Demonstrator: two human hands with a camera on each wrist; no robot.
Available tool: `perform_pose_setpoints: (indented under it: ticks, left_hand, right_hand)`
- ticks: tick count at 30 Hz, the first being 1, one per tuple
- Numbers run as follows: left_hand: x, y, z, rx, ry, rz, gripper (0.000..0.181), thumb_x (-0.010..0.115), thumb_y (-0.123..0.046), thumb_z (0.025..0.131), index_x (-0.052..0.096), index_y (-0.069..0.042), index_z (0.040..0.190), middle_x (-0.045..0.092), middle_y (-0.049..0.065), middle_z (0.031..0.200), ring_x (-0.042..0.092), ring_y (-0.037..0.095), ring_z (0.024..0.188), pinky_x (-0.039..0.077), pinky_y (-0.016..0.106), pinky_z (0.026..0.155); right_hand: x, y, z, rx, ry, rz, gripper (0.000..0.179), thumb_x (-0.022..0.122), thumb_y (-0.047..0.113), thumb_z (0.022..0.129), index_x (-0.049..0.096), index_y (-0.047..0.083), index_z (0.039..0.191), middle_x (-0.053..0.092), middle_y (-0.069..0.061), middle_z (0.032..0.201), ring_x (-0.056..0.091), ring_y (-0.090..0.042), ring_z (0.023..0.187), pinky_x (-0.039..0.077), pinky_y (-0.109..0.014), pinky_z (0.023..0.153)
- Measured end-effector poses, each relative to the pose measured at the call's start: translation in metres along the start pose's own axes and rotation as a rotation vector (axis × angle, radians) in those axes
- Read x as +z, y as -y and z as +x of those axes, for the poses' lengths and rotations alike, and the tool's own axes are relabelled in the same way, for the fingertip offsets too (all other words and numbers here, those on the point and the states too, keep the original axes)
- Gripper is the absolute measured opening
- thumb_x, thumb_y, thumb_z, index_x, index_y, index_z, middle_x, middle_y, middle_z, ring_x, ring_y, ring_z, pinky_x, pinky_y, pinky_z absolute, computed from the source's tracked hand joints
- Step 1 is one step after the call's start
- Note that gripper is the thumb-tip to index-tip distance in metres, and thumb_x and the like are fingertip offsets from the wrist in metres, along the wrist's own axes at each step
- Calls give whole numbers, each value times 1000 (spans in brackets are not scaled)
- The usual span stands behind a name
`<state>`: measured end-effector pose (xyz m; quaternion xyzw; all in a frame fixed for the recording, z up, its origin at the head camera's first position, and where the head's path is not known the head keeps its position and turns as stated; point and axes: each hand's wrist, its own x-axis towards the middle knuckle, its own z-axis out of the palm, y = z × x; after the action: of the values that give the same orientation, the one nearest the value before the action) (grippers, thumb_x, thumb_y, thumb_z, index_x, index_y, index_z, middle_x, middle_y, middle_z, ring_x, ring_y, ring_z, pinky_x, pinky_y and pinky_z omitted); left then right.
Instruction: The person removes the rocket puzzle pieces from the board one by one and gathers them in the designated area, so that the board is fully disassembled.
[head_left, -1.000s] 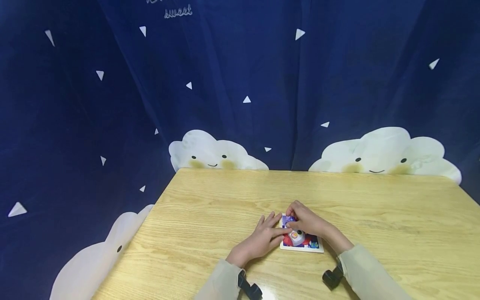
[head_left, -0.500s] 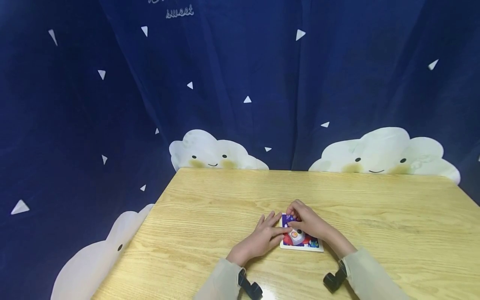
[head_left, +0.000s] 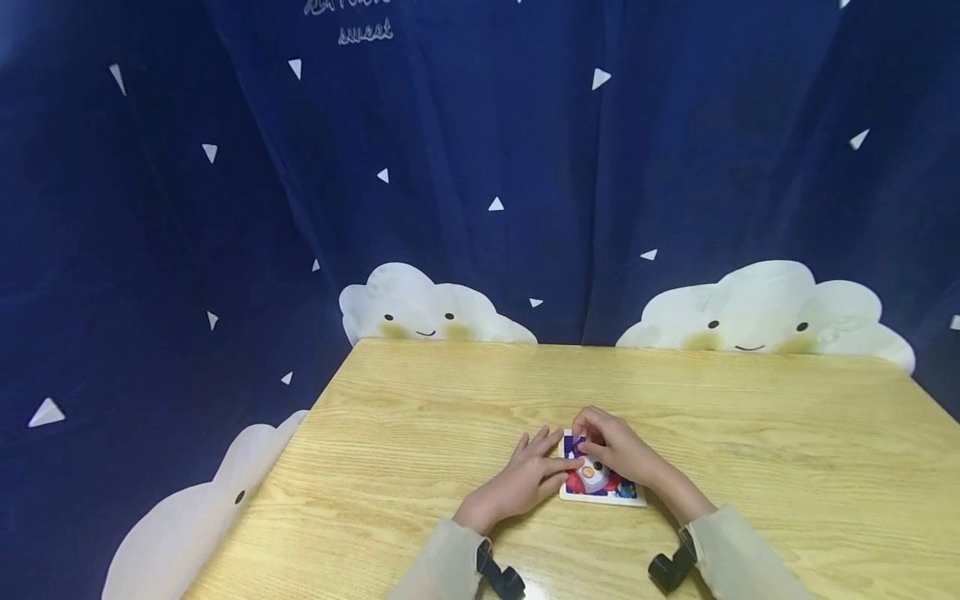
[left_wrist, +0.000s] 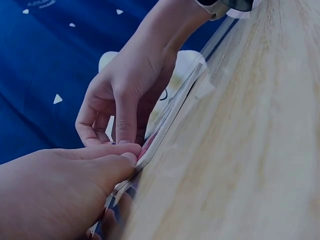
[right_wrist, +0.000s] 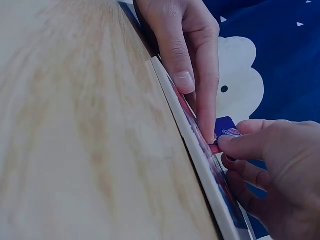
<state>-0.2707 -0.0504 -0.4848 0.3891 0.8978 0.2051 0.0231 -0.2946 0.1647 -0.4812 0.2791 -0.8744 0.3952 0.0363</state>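
Observation:
A small picture puzzle in a white-rimmed tray point(head_left: 603, 500) lies on the table, showing a white and red figure on purple. From its left side my left hand point(head_left: 517, 485) rests on it, index finger stretched across the picture and the other fingers spread by the rim. My right hand point(head_left: 624, 450) is over the far right part of the tray. In the right wrist view, its thumb and fingers pinch a purple puzzle piece point(right_wrist: 226, 126) with a planet on it, tilted up from the picture beside the left fingertip. Part of the piece is hidden by the fingers.
The wooden table point(head_left: 420, 408) extends around the tray on all sides. A dark blue curtain point(head_left: 465, 125) with white triangles and smiling clouds hangs behind it and along its left. Black camera mounts point(head_left: 501, 575) sit at both wrists.
The head view has tilted slightly upward. My right hand has shifted a little while pinching the piece, and less of the purple corner shows under it. My left hand stays in place.

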Motion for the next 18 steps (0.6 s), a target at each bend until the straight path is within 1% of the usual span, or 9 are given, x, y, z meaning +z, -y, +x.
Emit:
perform_pose_setpoints:
  ticks: [3,6,11,18]
  left_hand:
    - [1,0,0,7,-5,0,36,49,-26,103,56,-28,138,32,17,159,26,40,149,22,64,118]
    - [2,1,0,6,-3,2,36,48,-26,103,57,-28,138,31,16,159,26,40,149,22,64,118]
    - [2,1,1,-4,0,11,36,49,-26,103,57,-29,138,31,15,160,26,38,149,22,62,119]
    - [1,0,2,-10,-3,0,36,49,-26,103,57,-29,138,32,15,160,25,38,150,21,62,119]
  right_hand:
    - [1,-2,0,-6,-19,-8,14,65,0,90,59,12,94,57,2,89,47,-2,76,42,-18,66]
    - [2,-4,-1,-6,-31,6,13,65,1,90,60,12,94,59,1,89,49,-1,76,44,-18,67]
    - [2,-6,-1,-10,-50,31,10,63,3,92,61,13,93,62,0,87,53,0,77,49,-19,70]
    - [0,-6,-1,2,-41,35,10,61,2,94,63,12,92,64,1,89,54,0,78,50,-18,72]
